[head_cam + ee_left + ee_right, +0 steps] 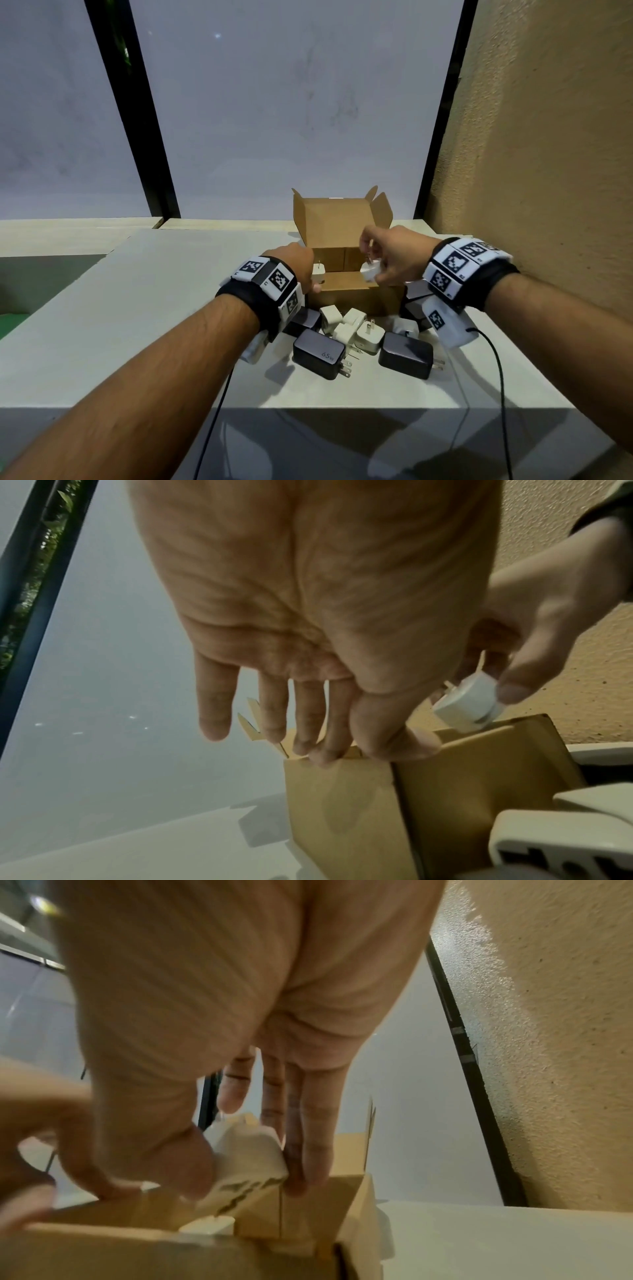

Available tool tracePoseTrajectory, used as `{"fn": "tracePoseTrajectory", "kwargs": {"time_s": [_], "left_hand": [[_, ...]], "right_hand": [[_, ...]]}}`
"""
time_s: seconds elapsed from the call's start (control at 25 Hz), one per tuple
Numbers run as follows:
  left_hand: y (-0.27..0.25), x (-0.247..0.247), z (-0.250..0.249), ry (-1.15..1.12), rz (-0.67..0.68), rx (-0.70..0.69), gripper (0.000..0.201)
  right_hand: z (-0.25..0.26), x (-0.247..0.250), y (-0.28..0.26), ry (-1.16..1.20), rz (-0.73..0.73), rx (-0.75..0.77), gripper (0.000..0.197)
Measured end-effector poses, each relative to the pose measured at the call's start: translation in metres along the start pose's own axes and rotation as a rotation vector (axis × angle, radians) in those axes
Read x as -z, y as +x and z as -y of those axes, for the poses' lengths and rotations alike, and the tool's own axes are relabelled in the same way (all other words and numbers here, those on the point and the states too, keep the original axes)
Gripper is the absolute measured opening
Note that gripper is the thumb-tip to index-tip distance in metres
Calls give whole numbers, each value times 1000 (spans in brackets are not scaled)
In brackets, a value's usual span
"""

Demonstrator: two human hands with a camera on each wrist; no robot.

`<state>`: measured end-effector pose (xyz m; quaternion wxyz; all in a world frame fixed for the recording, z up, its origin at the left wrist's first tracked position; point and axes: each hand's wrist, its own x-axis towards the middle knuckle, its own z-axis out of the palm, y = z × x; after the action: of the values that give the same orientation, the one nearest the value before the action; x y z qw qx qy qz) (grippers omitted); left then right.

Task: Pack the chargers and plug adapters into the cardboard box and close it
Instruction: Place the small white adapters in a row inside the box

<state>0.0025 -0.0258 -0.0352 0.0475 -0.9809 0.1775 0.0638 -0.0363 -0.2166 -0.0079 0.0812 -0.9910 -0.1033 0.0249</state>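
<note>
An open cardboard box [356, 293] stands on the white table [137, 325] with its lid flap raised at the back. My left hand [308, 274] pinches the top edge of the box's left front corner [342, 818]. Just over the box's opening, my right hand [376, 263] holds a white plug adapter [370, 270] between thumb and fingers [250, 1153]. Another white adapter [319, 273] sits inside the box at its left, prongs up. In front of the box lies a pile: two black chargers [318, 353] [406, 354] and several white adapters [368, 337].
A rough tan wall [548, 171] rises close on the right of the box. Frosted window panes with black frames [150, 137] stand behind the table. Black cables [500, 394] run from both wristbands over the table's near edge.
</note>
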Motion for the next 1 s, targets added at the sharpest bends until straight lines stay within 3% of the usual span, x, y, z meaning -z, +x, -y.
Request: {"fn": "tracePoseTrajectory", "kwargs": {"time_s": [0.08,0.28,0.44,0.56,0.68,0.88,1.0], "left_hand": [[0,-2,1,-31,-3,7,49],[3,-14,17,-151,-39,-33,55],[3,-17,28,-283,-93,-66,79],[9,-20,33,-255,-17,-148,100],[19,-20,36,-227,88,-151,103],[25,-19,39,-266,171,-128,102],[28,-24,44,-274,174,-148,111]], "right_hand": [[3,-9,17,-67,49,-15,51],[2,-26,47,-181,164,-15,28],[2,-29,56,-284,211,47,34],[2,-28,56,-253,135,38,30],[3,-33,53,-231,163,-7,22],[8,-35,56,-261,241,-6,27],[7,-32,63,-274,187,-37,30]]}}
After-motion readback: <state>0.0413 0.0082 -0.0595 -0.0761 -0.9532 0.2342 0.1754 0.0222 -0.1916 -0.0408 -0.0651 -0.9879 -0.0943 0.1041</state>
